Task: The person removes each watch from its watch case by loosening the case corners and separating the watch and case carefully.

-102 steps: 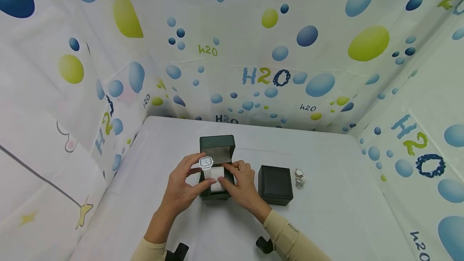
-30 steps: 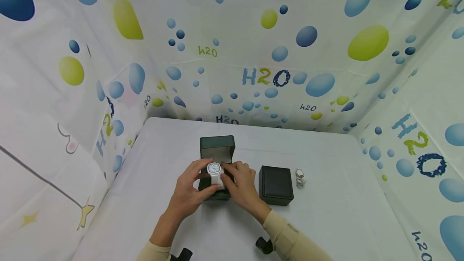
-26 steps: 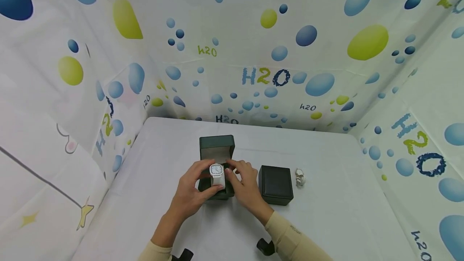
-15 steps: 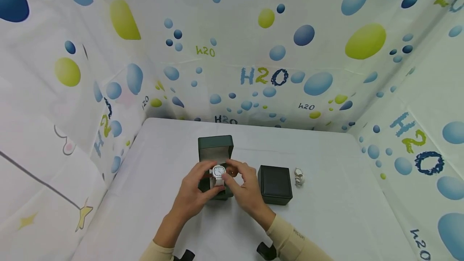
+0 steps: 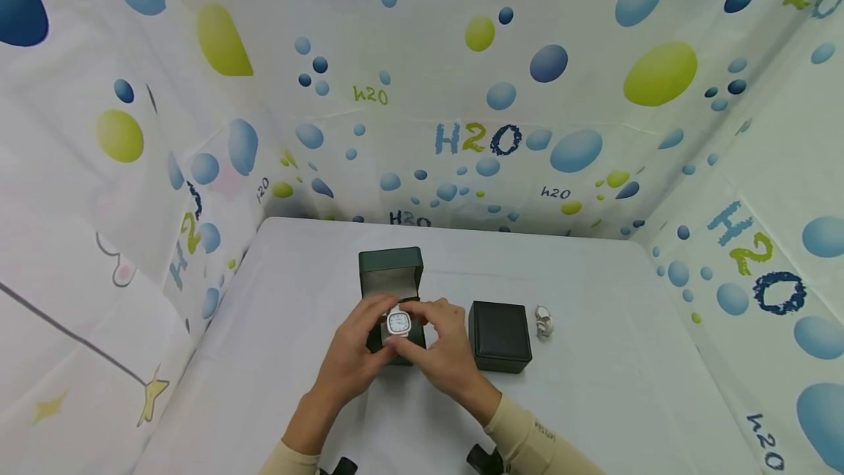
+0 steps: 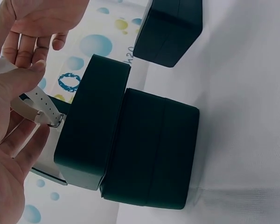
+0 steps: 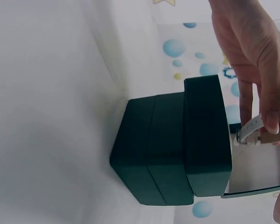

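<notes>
Left hand, left of tabletop centre: thumb and finger pinching white strap of watch, other fingertips slightly apart. Watch held just above open green box, dial facing head camera; box lid raised, on far-edge side. Right hand: thumb and index pinching watch too, others loosely bent. Then closed dark box. Last, toward right edge, small silvery item, too small to identify.

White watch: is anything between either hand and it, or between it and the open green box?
Nothing visible: the left hand and right hand both hold the watch, and nothing shows between it and the open green box, though the hands hide much of its inside.
</notes>
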The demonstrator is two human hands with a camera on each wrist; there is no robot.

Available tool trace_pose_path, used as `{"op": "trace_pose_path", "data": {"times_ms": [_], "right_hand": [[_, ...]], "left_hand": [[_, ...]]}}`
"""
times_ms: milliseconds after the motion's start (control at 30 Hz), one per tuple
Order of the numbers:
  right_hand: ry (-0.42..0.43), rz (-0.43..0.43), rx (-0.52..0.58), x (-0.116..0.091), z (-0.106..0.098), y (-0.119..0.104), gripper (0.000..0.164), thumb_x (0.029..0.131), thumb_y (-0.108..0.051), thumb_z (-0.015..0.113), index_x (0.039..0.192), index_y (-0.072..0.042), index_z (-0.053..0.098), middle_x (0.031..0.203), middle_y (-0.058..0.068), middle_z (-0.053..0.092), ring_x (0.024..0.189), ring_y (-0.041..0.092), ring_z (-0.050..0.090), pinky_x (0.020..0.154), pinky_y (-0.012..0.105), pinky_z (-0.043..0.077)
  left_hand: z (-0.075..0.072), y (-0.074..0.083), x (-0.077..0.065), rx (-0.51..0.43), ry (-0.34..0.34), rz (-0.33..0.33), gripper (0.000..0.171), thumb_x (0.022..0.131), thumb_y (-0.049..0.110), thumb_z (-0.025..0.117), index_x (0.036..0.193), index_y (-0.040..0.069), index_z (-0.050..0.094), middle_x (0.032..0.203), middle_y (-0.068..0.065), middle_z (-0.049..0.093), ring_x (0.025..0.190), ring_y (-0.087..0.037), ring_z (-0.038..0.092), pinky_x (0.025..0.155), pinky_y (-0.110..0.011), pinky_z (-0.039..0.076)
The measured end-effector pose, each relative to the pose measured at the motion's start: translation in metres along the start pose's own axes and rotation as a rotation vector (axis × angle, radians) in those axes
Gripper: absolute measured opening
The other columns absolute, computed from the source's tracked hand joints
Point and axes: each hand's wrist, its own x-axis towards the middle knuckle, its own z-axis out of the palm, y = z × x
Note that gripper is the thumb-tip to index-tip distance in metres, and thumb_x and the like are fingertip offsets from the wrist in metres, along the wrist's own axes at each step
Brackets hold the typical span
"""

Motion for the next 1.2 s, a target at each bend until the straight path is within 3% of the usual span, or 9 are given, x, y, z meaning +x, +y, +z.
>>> {"op": "trace_pose_path", "data": {"times_ms": [267, 500, 733, 1033, 1200], "right_hand": [[0.033, -0.037, -0.018, 0.000, 0.000, -0.002, 0.044, 0.080, -0.033, 0.079, 0.119, -0.018, 0.067, 0.094, -0.010, 0.062, 0.084, 0.017, 0.053, 0.083, 0.039, 0.028], [0.096, -0.062, -0.061, -0.002, -0.009, -0.001, 0.044, 0.079, -0.029, 0.081, 0.119, -0.016, 0.068, 0.090, -0.009, 0.062, 0.083, 0.012, 0.051, 0.076, 0.033, 0.031], [0.120, -0.101, -0.053, -0.002, -0.016, 0.005, 0.044, 0.078, -0.022, 0.081, 0.119, -0.010, 0.069, 0.092, -0.007, 0.069, 0.083, 0.011, 0.058, 0.079, 0.035, 0.034], [0.118, -0.030, -0.016, -0.006, -0.030, 0.014, 0.049, 0.079, -0.018, 0.080, 0.125, -0.012, 0.064, 0.103, -0.002, 0.070, 0.087, 0.012, 0.063, 0.075, 0.030, 0.050], [0.132, -0.001, -0.042, -0.008, -0.037, 0.022, 0.049, 0.079, -0.019, 0.080, 0.125, -0.013, 0.064, 0.103, -0.003, 0.070, 0.084, 0.012, 0.063, 0.064, 0.021, 0.047]], "left_hand": [[-0.001, 0.003, 0.001, 0.009, -0.024, -0.022, 0.068, 0.079, 0.013, 0.080, 0.140, 0.010, 0.049, 0.134, 0.001, 0.051, 0.118, -0.015, 0.053, 0.094, -0.026, 0.048], [0.000, 0.003, 0.001, -0.006, -0.045, -0.032, 0.072, 0.079, 0.029, 0.081, 0.141, 0.015, 0.048, 0.137, 0.002, 0.050, 0.122, -0.015, 0.051, 0.094, -0.036, 0.049], [0.001, 0.004, 0.002, 0.010, -0.051, -0.051, 0.074, 0.079, 0.042, 0.078, 0.143, 0.023, 0.045, 0.139, 0.001, 0.049, 0.128, -0.015, 0.047, 0.100, -0.040, 0.045], [-0.002, 0.006, 0.003, 0.001, -0.034, -0.077, 0.075, 0.078, 0.041, 0.079, 0.143, 0.027, 0.045, 0.140, 0.004, 0.049, 0.129, -0.013, 0.046, 0.101, -0.041, 0.044], [-0.002, 0.005, 0.002, 0.009, -0.032, -0.069, 0.074, 0.078, 0.041, 0.079, 0.142, 0.026, 0.045, 0.139, 0.004, 0.049, 0.129, -0.014, 0.046, 0.101, -0.040, 0.044]]}}
